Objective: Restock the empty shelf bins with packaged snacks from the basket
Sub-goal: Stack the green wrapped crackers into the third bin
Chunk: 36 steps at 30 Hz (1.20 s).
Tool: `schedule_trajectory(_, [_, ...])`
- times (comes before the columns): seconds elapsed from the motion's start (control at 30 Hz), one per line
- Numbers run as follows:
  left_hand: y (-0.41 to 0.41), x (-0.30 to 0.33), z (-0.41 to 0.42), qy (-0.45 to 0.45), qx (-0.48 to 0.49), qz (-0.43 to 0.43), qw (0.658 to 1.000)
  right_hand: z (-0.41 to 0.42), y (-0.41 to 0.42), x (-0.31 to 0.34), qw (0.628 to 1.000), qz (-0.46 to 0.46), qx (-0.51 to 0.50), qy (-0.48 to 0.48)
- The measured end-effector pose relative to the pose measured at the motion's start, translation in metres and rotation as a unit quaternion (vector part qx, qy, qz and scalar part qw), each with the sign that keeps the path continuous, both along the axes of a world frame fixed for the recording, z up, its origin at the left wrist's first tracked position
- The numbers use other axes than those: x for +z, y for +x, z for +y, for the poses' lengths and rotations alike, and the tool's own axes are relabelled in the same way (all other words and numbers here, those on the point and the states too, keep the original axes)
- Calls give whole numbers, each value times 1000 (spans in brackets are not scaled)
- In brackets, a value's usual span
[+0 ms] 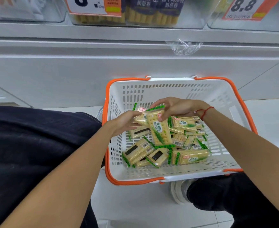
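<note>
**Many packets left in the basket; bins above barely seen**

Many cracker packets [166, 145] are still heaped in the white basket [168, 89] with the orange rim, mostly toward its near and right sides, so the restocking is judged to be far from finished. How many bins have been filled cannot be told: only the lower parts of the clear shelf bins [135, 18] are caught at the top edge. The middle one is seen to hold purple-wrapped stick snacks, and the one at the top left looks largely unfilled, though the view is blurred.

One packet [158, 129] is held up above the heap near the basket's left wall. It is pinched at its upper end by the fingers and thumb of the right hand [173, 107], on whose wrist a red string is worn. Other packets [141, 120] are gripped by the curled fingers of the left hand [124, 120]; their number cannot be made out. A handful is judged to be in the course of being gathered for carrying up to a bin.

Green Chinese lettering is printed on the raised packet's white label, but it is too small to be read with confidence; barcodes are shown on several packet backs. On the price tag [245, 9] at the top right, "8.8" can be read. On the tag [92, 5] at the top left, a large "8" is visible and the rest is cut off.
</note>
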<state>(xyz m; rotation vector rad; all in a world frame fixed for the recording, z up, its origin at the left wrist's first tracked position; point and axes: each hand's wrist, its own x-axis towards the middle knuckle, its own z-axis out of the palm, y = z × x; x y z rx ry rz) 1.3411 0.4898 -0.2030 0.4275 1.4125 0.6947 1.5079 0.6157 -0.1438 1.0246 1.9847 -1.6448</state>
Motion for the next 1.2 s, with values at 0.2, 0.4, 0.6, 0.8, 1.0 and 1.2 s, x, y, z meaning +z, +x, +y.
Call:
schedule_trajectory(0.2, [3, 4, -7, -19, 44, -53, 997, -8, -10, -3, 998, 9, 9, 69])
schedule_trajectory(0.4, [12, 10, -5, -19, 5, -60, 998, -11, -13, -2, 998, 32, -50, 34])
schedule_trajectory(0.6, [15, 3, -10, 6, -32, -7, 999, -20, -20, -12, 990, 45, -73, 113])
schedule_trajectory(0.8, [14, -2, -8, 6, 37, -18, 999, -29, -8, -14, 968, -49, 85, 232])
schedule_trajectory(1.0, [17, 1, -2, 9, 42, -78, 996, -31, -1, -21, 956, 7, 97, 277])
schedule_trajectory(1.2, [8, -10, -2, 14, 29, 5, 999, -24, -2, -39, 959, -12, 103, 262])
